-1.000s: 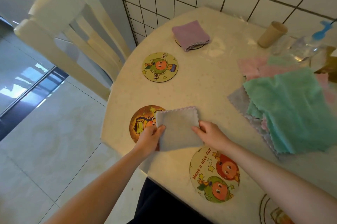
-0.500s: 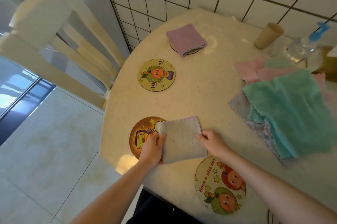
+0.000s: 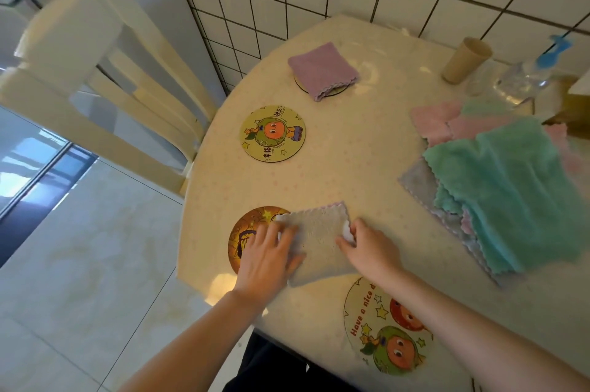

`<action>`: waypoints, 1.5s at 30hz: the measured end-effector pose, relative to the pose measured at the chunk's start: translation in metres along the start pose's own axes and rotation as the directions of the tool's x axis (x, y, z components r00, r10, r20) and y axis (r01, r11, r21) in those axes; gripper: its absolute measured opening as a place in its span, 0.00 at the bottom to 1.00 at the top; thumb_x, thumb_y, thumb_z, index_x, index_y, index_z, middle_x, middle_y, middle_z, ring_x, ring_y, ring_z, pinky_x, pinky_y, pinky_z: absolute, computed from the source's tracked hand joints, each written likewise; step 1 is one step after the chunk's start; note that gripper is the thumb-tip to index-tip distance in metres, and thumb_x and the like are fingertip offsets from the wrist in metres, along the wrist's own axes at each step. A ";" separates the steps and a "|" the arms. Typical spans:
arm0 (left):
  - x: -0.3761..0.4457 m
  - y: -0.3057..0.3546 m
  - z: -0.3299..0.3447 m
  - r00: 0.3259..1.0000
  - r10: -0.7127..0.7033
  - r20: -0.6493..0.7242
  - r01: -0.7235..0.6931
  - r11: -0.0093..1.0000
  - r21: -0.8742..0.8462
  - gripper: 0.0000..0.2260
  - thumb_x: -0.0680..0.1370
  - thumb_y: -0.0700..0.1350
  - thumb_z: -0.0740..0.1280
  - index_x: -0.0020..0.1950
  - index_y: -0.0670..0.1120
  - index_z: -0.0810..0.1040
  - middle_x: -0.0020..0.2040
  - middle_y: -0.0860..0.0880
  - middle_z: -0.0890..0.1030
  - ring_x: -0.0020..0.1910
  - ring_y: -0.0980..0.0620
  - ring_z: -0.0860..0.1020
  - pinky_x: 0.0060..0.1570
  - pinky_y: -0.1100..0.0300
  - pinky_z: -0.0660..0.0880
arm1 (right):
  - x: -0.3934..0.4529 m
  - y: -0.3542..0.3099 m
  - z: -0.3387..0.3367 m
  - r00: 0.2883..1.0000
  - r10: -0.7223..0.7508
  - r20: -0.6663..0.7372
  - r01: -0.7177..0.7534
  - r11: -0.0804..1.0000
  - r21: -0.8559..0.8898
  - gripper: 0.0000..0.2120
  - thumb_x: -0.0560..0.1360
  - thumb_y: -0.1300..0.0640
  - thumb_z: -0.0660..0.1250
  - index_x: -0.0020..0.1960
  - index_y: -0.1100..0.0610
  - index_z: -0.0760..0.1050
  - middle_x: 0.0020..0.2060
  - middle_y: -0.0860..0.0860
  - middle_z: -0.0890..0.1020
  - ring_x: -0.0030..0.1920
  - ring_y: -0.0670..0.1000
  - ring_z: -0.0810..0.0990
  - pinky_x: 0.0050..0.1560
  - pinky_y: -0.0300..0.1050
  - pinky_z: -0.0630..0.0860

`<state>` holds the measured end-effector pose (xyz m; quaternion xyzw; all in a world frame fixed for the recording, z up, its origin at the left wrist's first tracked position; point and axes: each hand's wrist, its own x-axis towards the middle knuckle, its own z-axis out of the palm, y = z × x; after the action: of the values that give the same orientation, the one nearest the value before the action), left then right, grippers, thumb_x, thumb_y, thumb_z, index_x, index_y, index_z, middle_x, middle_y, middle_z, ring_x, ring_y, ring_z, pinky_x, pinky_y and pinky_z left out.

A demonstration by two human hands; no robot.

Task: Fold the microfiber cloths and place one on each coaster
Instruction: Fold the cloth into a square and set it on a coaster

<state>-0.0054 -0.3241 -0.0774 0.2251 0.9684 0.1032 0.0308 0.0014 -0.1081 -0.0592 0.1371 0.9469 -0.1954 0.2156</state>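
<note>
A folded grey cloth (image 3: pixel 319 241) lies near the table's front edge, its left part overlapping an orange-brown coaster (image 3: pixel 245 232). My left hand (image 3: pixel 268 260) grips the cloth's left edge over that coaster. My right hand (image 3: pixel 370 248) pinches its right edge. A bare yellow cartoon coaster (image 3: pixel 273 133) lies farther back. Another printed coaster (image 3: pixel 380 324) lies bare at the front under my right forearm. A folded purple cloth (image 3: pixel 322 70) sits on a far coaster (image 3: pixel 335 93). Unfolded cloths are piled at the right, a teal one (image 3: pixel 517 187) on top.
A cardboard tube (image 3: pixel 466 59) and a clear spray bottle (image 3: pixel 523 78) stand at the back right by the tiled wall. A cream wooden chair (image 3: pixel 105 78) stands left of the round table (image 3: pixel 367 149). The floor drops away at the left.
Both hands have slid the grey cloth leftward, so it overlaps the orange-brown coaster more than before. The camera has tilted slightly.
</note>
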 end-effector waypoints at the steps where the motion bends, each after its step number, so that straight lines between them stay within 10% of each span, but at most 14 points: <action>1: -0.002 -0.002 0.004 0.996 0.080 0.031 -0.082 0.996 0.047 0.24 0.75 0.62 0.60 0.67 0.52 0.70 0.59 0.49 0.73 0.55 0.46 0.72 0.51 0.53 0.75 | -0.003 0.001 0.001 1.000 -0.008 0.019 0.008 1.000 -0.010 0.18 0.75 0.38 0.60 0.53 0.52 0.67 0.44 0.46 0.78 0.41 0.50 0.79 0.37 0.45 0.73; 8: -0.011 -0.005 0.006 0.957 -0.011 0.291 -0.015 0.996 0.087 0.33 0.72 0.67 0.56 0.74 0.54 0.64 0.70 0.49 0.68 0.65 0.43 0.67 0.60 0.45 0.71 | -0.012 0.006 0.003 1.000 0.024 0.005 -0.024 0.998 0.057 0.19 0.73 0.43 0.66 0.55 0.53 0.67 0.49 0.48 0.77 0.43 0.48 0.77 0.40 0.44 0.76; 12: -0.009 0.010 -0.005 0.928 -0.119 0.353 0.186 0.969 -0.163 0.32 0.73 0.58 0.63 0.75 0.54 0.57 0.73 0.53 0.56 0.68 0.47 0.59 0.67 0.52 0.61 | -0.012 0.002 0.004 0.993 0.115 0.028 -0.118 0.979 0.169 0.16 0.73 0.51 0.69 0.56 0.56 0.69 0.51 0.49 0.77 0.47 0.49 0.78 0.46 0.46 0.79; 15: -0.002 0.024 -0.013 0.855 -0.411 0.316 0.518 0.675 -0.525 0.23 0.72 0.42 0.67 0.66 0.49 0.67 0.62 0.53 0.67 0.60 0.51 0.68 0.56 0.60 0.67 | -0.007 -0.002 0.001 0.974 0.201 0.106 -0.226 0.912 0.342 0.15 0.73 0.54 0.69 0.57 0.56 0.70 0.50 0.50 0.77 0.47 0.49 0.77 0.42 0.42 0.75; 18: 0.009 0.031 -0.016 0.629 -0.619 0.470 0.742 0.297 -0.601 0.18 0.69 0.38 0.70 0.55 0.48 0.69 0.53 0.49 0.75 0.50 0.50 0.74 0.47 0.56 0.74 | -0.001 -0.006 -0.004 0.931 0.286 0.226 -0.364 0.776 0.515 0.14 0.72 0.52 0.69 0.52 0.56 0.69 0.46 0.51 0.76 0.45 0.51 0.77 0.42 0.47 0.78; 23: 0.026 0.028 -0.013 0.375 -0.580 0.723 0.812 -0.170 -0.558 0.19 0.63 0.43 0.73 0.52 0.42 0.77 0.47 0.43 0.80 0.46 0.44 0.79 0.42 0.52 0.77 | 0.005 -0.008 -0.014 0.873 0.302 0.383 -0.485 0.627 0.610 0.13 0.72 0.51 0.67 0.50 0.60 0.74 0.36 0.53 0.75 0.32 0.51 0.72 0.26 0.40 0.66; 27: 0.042 0.020 -0.023 0.321 -0.441 0.838 0.780 -0.379 -0.498 0.12 0.68 0.38 0.75 0.48 0.37 0.79 0.46 0.39 0.81 0.44 0.40 0.80 0.43 0.51 0.77 | 0.014 -0.018 -0.035 0.868 0.253 0.428 -0.490 0.577 0.653 0.06 0.74 0.55 0.65 0.48 0.56 0.76 0.38 0.53 0.78 0.34 0.51 0.77 0.31 0.41 0.71; 35: 0.112 -0.039 -0.071 0.543 -0.276 0.793 0.711 -0.350 -0.609 0.09 0.73 0.37 0.70 0.52 0.37 0.77 0.49 0.39 0.82 0.46 0.41 0.81 0.46 0.48 0.79 | 0.063 -0.052 -0.075 0.913 0.183 0.364 -0.404 0.520 0.753 0.06 0.70 0.57 0.65 0.46 0.56 0.77 0.37 0.53 0.78 0.38 0.52 0.78 0.36 0.43 0.75; 45: 0.260 -0.141 -0.086 0.778 -0.434 0.454 0.614 0.378 -0.692 0.06 0.72 0.44 0.73 0.48 0.49 0.80 0.47 0.49 0.81 0.46 0.49 0.78 0.46 0.57 0.72 | 0.147 -0.137 -0.061 0.901 0.204 0.382 -0.431 0.342 0.835 0.02 0.73 0.58 0.66 0.45 0.54 0.76 0.39 0.52 0.81 0.41 0.50 0.83 0.51 0.50 0.76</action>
<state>-0.3077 -0.3486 -0.0269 -0.1263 0.8195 0.4966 0.2567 -0.1950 -0.1780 -0.0337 0.3921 0.6142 -0.6418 0.2391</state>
